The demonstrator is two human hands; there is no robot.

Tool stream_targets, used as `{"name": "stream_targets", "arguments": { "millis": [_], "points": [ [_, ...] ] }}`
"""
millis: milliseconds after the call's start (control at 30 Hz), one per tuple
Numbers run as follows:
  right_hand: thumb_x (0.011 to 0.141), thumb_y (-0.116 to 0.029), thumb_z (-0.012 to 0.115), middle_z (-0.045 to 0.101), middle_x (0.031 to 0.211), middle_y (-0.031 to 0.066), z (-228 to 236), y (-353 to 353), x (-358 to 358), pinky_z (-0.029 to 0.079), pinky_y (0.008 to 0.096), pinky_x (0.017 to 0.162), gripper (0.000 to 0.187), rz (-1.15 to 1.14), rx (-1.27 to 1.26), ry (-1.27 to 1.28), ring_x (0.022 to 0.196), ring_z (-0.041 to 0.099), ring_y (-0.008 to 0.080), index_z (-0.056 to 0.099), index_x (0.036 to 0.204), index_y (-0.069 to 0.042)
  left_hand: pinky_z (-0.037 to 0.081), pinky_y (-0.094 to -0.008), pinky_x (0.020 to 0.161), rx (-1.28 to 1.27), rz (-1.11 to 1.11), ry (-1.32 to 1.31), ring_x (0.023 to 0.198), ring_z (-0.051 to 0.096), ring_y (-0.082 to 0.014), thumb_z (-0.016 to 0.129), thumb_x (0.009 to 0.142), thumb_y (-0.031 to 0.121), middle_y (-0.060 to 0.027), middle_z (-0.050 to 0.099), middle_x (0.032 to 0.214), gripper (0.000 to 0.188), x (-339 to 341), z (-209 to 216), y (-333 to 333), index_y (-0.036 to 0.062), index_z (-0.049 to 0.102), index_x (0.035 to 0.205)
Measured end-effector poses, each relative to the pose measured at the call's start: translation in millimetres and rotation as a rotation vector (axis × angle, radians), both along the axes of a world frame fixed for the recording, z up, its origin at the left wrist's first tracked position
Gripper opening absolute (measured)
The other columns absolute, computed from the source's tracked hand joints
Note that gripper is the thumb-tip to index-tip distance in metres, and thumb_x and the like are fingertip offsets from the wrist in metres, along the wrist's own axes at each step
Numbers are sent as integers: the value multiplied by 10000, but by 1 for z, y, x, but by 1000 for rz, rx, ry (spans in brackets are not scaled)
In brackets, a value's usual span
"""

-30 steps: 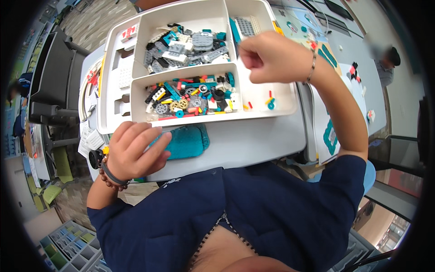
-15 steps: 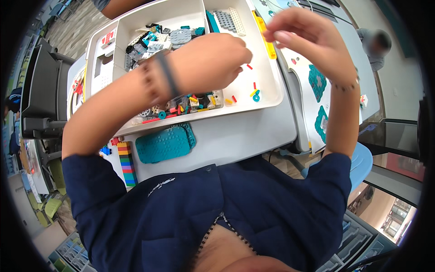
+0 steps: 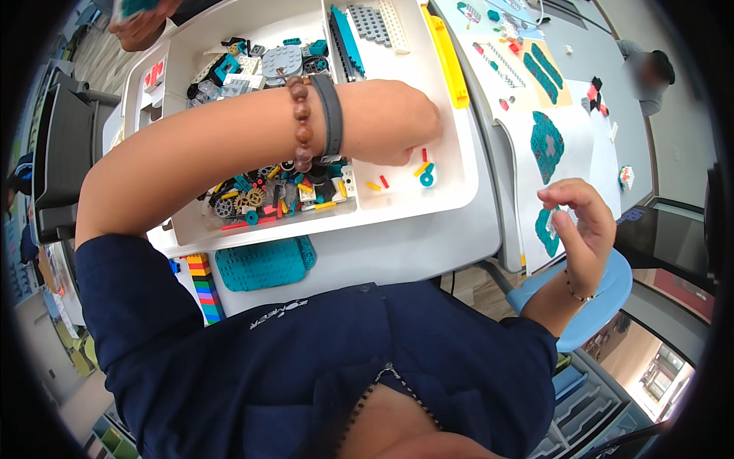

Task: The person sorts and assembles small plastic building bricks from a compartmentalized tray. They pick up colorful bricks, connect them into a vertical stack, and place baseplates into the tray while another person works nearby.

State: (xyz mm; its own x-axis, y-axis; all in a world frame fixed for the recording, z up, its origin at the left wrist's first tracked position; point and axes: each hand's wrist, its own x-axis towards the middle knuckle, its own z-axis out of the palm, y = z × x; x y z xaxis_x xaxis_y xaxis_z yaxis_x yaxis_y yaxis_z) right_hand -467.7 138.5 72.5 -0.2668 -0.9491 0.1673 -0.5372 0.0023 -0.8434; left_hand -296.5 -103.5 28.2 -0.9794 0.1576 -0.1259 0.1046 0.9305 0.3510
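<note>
My left hand (image 3: 394,121), with a bead bracelet and a dark band at its wrist, reaches over the right compartment of a white sorting tray (image 3: 417,200). Its fingers curl downward and the tips are hidden, so what they hold, if anything, does not show. Just below it in the tray lie a teal ring piece (image 3: 427,179) and several small red and yellow pins (image 3: 384,182). My right hand (image 3: 585,229) is raised over the edge of a printed instruction sheet (image 3: 585,164), thumb and bent fingers apart, with nothing seen between them.
Mixed building bricks and gears (image 3: 252,200) fill the tray's left compartments. A yellow piece (image 3: 446,57) lies along its right rim. Teal plates (image 3: 264,264) and a rainbow brick stack (image 3: 205,287) sit before the tray. Another person's hand (image 3: 141,27) holds something teal at the upper left.
My left hand has shifted slightly right and down within the right compartment. My right hand has dropped from beside the tray's far rim toward me. Another person's hand has come into view.
</note>
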Motion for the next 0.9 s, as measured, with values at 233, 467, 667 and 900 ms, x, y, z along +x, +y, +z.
{"name": "stream_targets", "arguments": {
  "millis": [233, 467, 667, 900],
  "points": [
    [719, -47, 586, 640, 862, 127, -7, -2, -1, 432, 282, 735, 203, -19, -8, -51, 782, 571, 180, 609, 901, 40, 438, -354, 550, 169, -155, -362, 612, 558, -294, 620, 690, 31, -129, 561, 627, 98, -6, 13, 2, 24, 523, 701],
    [731, -50, 587, 639, 860, 131, -4, -9, 1, 433, 285, 737, 196, 21, 22, -23, 785, 574, 188, 608, 903, 42, 443, -389, 466, -19, -208, -491, 499, 556, -297, 614, 633, 27, -139, 563, 560, 58, -7, 10, 15, -16, 594, 599],
    [721, -40, 587, 635, 854, 138, 6, -17, 4, 429, 293, 744, 194, 48, 36, 59, 800, 583, 204, 609, 894, 44, 467, -406, 475, -161, -178, -476, 553, 590, -295, 627, 656, 86, -136, 600, 622, 65, 3, 1, 17, 22, 638, 649],
    [703, -36, 596, 633, 858, 143, 25, -34, 19, 422, 291, 737, 202, 197, -4, 191, 797, 584, 220, 609, 889, 41, 495, -427, 486, -338, -120, -476, 615, 629, -292, 642, 683, 155, -132, 642, 694, 103, -6, -9, 28, 67, 690, 707]
  ]
}}
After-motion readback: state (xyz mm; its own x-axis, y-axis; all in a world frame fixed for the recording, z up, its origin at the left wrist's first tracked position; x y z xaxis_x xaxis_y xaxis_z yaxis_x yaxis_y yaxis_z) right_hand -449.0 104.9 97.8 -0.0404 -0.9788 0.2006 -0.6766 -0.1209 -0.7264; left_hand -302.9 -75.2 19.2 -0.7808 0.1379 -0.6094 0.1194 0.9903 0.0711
